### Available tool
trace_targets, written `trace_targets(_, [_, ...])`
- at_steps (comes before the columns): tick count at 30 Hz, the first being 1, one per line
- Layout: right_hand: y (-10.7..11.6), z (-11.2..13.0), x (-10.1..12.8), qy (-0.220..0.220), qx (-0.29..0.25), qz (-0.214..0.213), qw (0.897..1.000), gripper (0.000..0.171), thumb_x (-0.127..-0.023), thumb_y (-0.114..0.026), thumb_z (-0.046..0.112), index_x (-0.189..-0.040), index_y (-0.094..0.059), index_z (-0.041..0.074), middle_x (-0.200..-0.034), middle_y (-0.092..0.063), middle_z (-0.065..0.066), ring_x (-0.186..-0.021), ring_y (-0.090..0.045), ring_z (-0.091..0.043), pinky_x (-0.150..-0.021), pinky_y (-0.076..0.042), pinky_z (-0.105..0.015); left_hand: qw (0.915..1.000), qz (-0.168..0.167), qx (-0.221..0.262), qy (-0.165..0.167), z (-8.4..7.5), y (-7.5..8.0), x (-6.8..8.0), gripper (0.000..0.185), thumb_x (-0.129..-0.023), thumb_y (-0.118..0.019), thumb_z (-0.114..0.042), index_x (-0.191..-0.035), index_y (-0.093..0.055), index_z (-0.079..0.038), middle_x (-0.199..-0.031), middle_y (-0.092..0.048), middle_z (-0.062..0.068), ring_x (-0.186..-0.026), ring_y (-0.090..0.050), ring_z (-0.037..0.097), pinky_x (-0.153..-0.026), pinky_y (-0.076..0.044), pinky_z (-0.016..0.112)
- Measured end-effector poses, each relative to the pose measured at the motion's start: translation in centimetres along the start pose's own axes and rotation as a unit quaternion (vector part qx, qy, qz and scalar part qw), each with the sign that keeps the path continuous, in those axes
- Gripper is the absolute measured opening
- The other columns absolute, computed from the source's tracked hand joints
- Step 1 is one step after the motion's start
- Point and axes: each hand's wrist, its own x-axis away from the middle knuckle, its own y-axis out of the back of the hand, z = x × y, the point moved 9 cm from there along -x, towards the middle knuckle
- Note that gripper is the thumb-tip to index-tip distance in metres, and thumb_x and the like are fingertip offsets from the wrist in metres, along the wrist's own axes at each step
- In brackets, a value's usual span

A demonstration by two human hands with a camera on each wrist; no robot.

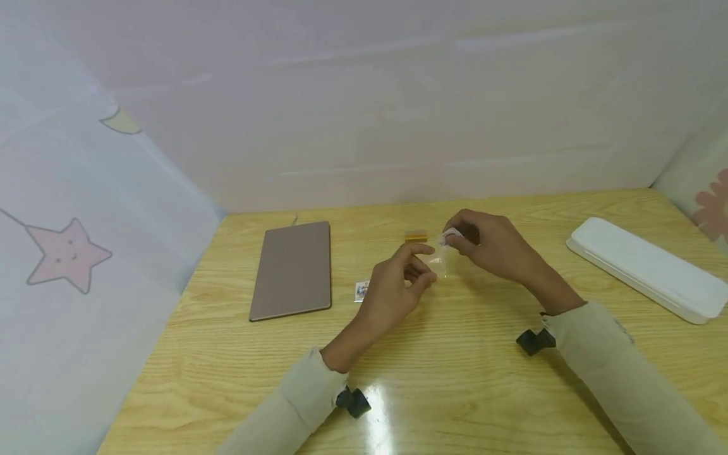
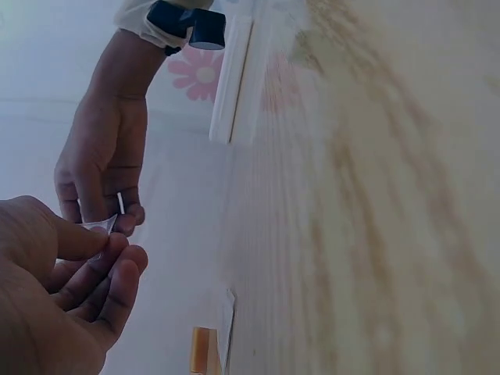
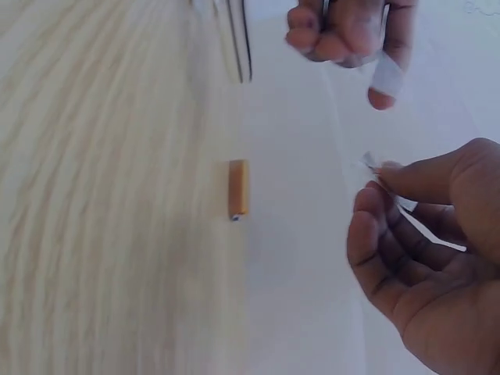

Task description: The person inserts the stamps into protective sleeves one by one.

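My left hand [image 1: 395,282] pinches a small piece of clear plastic film [image 1: 437,266] between thumb and fingers, low over the table. In the right wrist view, a translucent bit of the film [image 3: 387,75] lies against one left finger. Just right of it, my right hand [image 1: 491,243] pinches a small crumpled whitish piece [image 1: 451,236] between thumb and forefinger. What that piece is cannot be made out. Behind the hands lies a small orange-yellow block [image 1: 416,236]. A small card with a coloured picture [image 1: 361,291] is partly hidden by my left hand.
A flat grey-brown tablet-like slab [image 1: 292,272] lies on the wooden table [image 1: 455,379] at the left. On the right stands a long white lidded case [image 1: 648,268]. A pale cloth [image 1: 364,114] hangs along the table's far edge.
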Motion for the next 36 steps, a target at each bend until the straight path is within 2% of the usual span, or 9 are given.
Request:
trace_targets(5, [2.0, 3.3, 0.7, 0.002, -0.075, -0.041, 0.996, 0.019, -0.093, -0.055, 0.037, -0.100, -0.062, 0.021, -0.085, -0.061, 0.004, -0.073, -0.057, -0.011, -0.061, -0.047, -0.033, 0.9989, -0.036, -0.029, 0.000, 0.1, 0.9, 0.1, 0.012, -0.092, -0.060, -0.023, -0.103, -0.061, -0.019, -0.088, -0.062, -0.011, -0.074, -0.057, 0.003, -0.064, -0.049, 0.021])
trace_targets(10, [2.8, 6.3, 1.3, 0.017, -0.125, -0.045, 0.991, 0.018, -0.093, -0.057, 0.030, -0.100, -0.063, 0.014, -0.086, -0.061, -0.004, -0.075, -0.058, -0.014, -0.064, -0.047, -0.031, 0.9972, -0.060, -0.043, -0.008, -0.2, 1.4, 0.2, 0.007, -0.091, -0.060, -0.025, -0.095, -0.062, -0.020, -0.089, -0.058, -0.013, -0.074, -0.054, 0.005, -0.064, -0.047, 0.023])
trace_targets(16, [3.0, 8.8, 1.7, 0.055, -0.157, -0.046, 0.985, 0.012, -0.092, -0.059, 0.020, -0.097, -0.063, 0.010, -0.091, -0.062, -0.001, -0.078, -0.059, -0.016, -0.067, -0.048, -0.031, 0.9960, -0.063, -0.054, -0.033, -0.7, 1.5, 0.2, 0.004, -0.090, -0.062, -0.020, -0.092, -0.061, -0.017, -0.087, -0.056, -0.010, -0.073, -0.053, 0.004, -0.063, -0.047, 0.023])
trace_targets(24, [3.0, 10.9, 2.1, 0.133, -0.128, -0.056, 0.981, 0.004, -0.089, -0.062, 0.007, -0.092, -0.063, 0.009, -0.094, -0.065, -0.001, -0.079, -0.060, -0.014, -0.068, -0.047, -0.029, 0.9935, -0.069, -0.074, -0.051, -1.1, 1.6, 0.3, 0.007, -0.090, -0.062, -0.020, -0.087, -0.057, -0.016, -0.084, -0.053, -0.009, -0.071, -0.051, 0.004, -0.060, -0.047, 0.023])
trace_targets(28, [2.8, 11.1, 2.2, 0.166, -0.110, -0.057, 0.978, 0.006, -0.089, -0.062, 0.008, -0.093, -0.063, 0.012, -0.096, -0.065, 0.004, -0.080, -0.061, -0.010, -0.069, -0.046, -0.028, 0.9918, -0.072, -0.090, -0.055, -1.2, 1.7, 0.3, 0.009, -0.090, -0.062, -0.020, -0.084, -0.055, -0.017, -0.081, -0.051, -0.010, -0.070, -0.049, 0.003, -0.059, -0.045, 0.020])
trace_targets(32, [2.2, 10.0, 1.9, 0.177, -0.095, -0.054, 0.978, 0.009, -0.089, -0.063, 0.014, -0.096, -0.063, 0.020, -0.098, -0.063, 0.011, -0.081, -0.060, -0.007, -0.070, -0.046, -0.027, 0.9901, -0.072, -0.106, -0.057, -1.3, 1.7, 0.3, 0.013, -0.089, -0.063, -0.019, -0.081, -0.053, -0.017, -0.079, -0.050, -0.010, -0.068, -0.048, 0.002, -0.057, -0.044, 0.019])
trace_targets(36, [2.4, 10.7, 2.1, 0.185, -0.085, -0.058, 0.977, 0.010, -0.088, -0.064, 0.011, -0.096, -0.062, 0.018, -0.095, -0.063, 0.010, -0.079, -0.060, -0.007, -0.069, -0.046, -0.026, 0.9893, -0.071, -0.112, -0.061, -1.4, 1.7, 0.3, 0.015, -0.089, -0.063, -0.019, -0.079, -0.052, -0.017, -0.078, -0.049, -0.010, -0.067, -0.047, 0.004, -0.056, -0.044, 0.019])
